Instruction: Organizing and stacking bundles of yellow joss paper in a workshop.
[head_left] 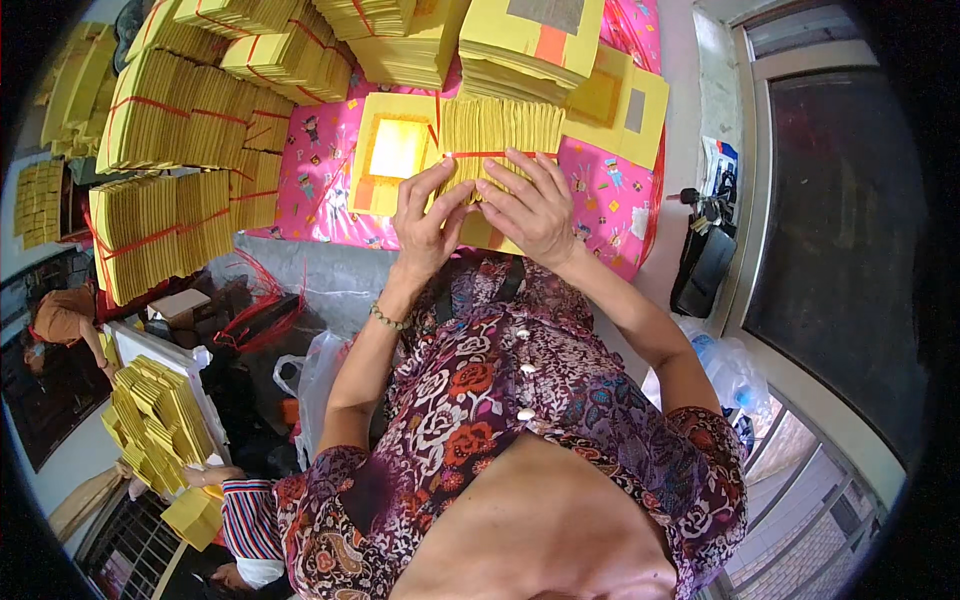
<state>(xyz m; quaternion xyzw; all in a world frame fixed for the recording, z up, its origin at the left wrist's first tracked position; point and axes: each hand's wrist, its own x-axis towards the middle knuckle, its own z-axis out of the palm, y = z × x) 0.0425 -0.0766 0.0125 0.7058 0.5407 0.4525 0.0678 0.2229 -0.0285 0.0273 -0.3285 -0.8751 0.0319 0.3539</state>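
- At the far left, a co-worker's hand [205, 476] with a striped sleeve reaches to a fanned pile of yellow paper sheets [160, 420] resting on a white board [150, 350]; the fan probably keeps single sheets easy to pick off.
- Above that, tied bundles of yellow paper [165, 225] stand on edge in rows, each bound by a red string, so they stay squared and can be stacked tightly. More bundles [200, 110] lie behind them.
- Loose red strings [265, 300] lie in a tangle below the bundles, near the edge of the pink cloth.
- The pink patterned cloth [320, 190] covers the desk and carries the paper; I see no box or tray, only stacks lying bare on it.
- A flat yellow sheet with a gold foil square [395, 150] lies just left of the hands, face up.
- The left hand [428, 215] is clenched around the near edge of the yellow paper bundle [500, 130], fingers curled over the top, thumb under as far as I can tell.
- The right hand [530, 205] grasps the same bundle, fingers spread across its top near the red string [490, 155], seemingly to hold the sheets pressed and aligned.
- The bundle sits at the middle of the cloth, just in front of the person's chest.
- To the right lie larger yellow sheets with grey squares [625, 100].
- At the far right, a dark bag [705, 265] leans beside a window frame [760, 200].
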